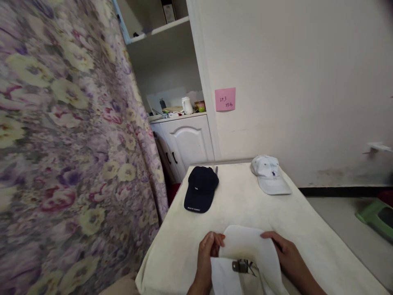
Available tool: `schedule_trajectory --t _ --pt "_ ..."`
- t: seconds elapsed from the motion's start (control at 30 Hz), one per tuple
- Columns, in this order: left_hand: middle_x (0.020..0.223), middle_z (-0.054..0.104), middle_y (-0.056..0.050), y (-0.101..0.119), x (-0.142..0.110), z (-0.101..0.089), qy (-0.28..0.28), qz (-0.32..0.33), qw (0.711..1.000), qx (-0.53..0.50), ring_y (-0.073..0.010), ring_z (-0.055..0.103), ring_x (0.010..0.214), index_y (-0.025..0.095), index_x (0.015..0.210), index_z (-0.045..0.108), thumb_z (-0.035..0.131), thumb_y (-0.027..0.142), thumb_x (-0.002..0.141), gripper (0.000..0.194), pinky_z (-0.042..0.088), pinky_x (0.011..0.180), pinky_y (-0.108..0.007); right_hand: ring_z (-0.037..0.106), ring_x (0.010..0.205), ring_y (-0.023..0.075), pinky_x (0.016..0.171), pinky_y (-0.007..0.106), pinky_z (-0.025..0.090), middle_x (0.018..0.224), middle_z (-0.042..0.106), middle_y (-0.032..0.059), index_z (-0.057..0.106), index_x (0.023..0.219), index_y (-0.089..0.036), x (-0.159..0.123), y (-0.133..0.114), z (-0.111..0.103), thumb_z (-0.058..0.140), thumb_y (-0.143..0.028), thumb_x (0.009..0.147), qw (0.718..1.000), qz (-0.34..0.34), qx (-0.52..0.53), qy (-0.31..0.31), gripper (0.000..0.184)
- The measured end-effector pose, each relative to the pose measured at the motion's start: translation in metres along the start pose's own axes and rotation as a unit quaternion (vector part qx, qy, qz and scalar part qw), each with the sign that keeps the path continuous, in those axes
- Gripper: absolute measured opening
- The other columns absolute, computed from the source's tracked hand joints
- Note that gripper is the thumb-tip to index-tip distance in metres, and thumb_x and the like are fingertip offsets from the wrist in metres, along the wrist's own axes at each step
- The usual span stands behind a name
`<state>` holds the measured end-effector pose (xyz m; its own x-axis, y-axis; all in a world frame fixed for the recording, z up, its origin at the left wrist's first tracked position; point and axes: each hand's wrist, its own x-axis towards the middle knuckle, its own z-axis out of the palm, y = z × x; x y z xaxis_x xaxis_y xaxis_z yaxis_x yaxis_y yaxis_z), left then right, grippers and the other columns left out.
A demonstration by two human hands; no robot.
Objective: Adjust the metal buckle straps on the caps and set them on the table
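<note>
A white cap [245, 241] is held between my two hands at the near edge of the table, its brim pointing away from me and its strap with a metal buckle facing up. My left hand [206, 256] is closed on the left side of the cap by the brim. On the brim's right edge, my right hand [285, 256] grips with the thumb on top. A dark navy cap [201, 186] lies farther off on the left of the table. Toward the back right rests a pale grey-white cap [269, 174] with a small dark emblem.
A cream cloth covers the table [239, 200]. Floral curtains [76, 143] hang close on the left. Behind are a white cabinet [187, 139] and a wall with a pink note [225, 99]. A green plastic object [376, 219] sits at the right.
</note>
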<state>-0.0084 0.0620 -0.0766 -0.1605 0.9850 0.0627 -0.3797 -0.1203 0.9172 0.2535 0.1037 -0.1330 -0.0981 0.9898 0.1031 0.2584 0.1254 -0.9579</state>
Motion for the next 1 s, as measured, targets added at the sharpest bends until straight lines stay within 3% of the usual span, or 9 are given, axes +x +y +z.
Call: schedule_trajectory --t 0.73,1.0 --pt "0.069 0.061 -0.003 -0.006 0.002 -0.005 0.0 -0.004 1.0 -0.016 -0.0241 0.058 0.085 0.021 0.06 0.061 0.059 0.038 0.092 0.036 0.042 0.086 -0.033 0.072 0.094 0.0309 0.077 0.036 0.054 0.102 0.081 0.0065 0.075 0.097 -0.024 0.003 0.005 0.002 0.055 -0.037 0.084 1.0 -0.011 0.005 -0.004 0.027" --pt "0.069 0.062 -0.003 -0.008 0.005 -0.006 -0.002 -0.014 0.999 -0.034 -0.0258 0.06 0.091 0.021 0.061 0.062 0.062 0.043 0.091 0.037 0.042 0.091 -0.035 0.071 0.079 0.0268 0.068 0.034 0.054 0.089 0.08 0.0048 0.075 0.093 -0.023 0.004 -0.005 0.003 0.055 -0.035 0.084 1.0 -0.012 0.026 0.005 0.025"
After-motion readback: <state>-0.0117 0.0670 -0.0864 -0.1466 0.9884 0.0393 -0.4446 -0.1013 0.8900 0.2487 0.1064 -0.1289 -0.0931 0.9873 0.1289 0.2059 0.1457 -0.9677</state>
